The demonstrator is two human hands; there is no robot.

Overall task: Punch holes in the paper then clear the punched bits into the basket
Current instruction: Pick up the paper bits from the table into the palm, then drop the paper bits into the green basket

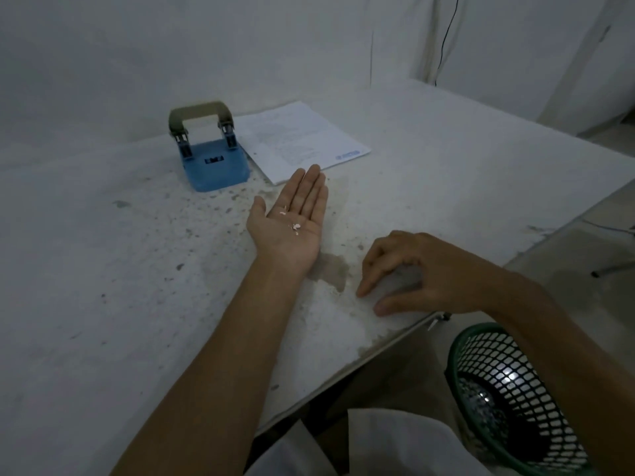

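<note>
Our left hand point(292, 218) lies palm-up in the middle of the frame, fingers straight and together, nothing gripped. A few punched bits point(294, 227) sit loose on the palm, more of them toward the heel of the hand than the fingers. Our right hand point(409, 269) is at centre right, palm down, fingers spread and curled with the tips touching the table point(103, 269) near its front edge. It holds nothing that we can make out, and whether any bits lie under it we cannot tell.

The hole punch point(213, 152), blue base with an olive handle, stands in the upper left of the frame, with the paper point(302, 139) flat just beside it on the right. The green mesh basket point(508, 400) sits at lower right, below the table edge.

We judge the bits to be almost weightless, thin and easily scattered: a breath or a quick tilt would send them off. They are too small to pinch well, so the flat palm serves as the carrier. We would cup it slightly, move it slowly over the basket, then tip and brush it off with the other hand. Some bits may also slip through the basket's open mesh.
</note>
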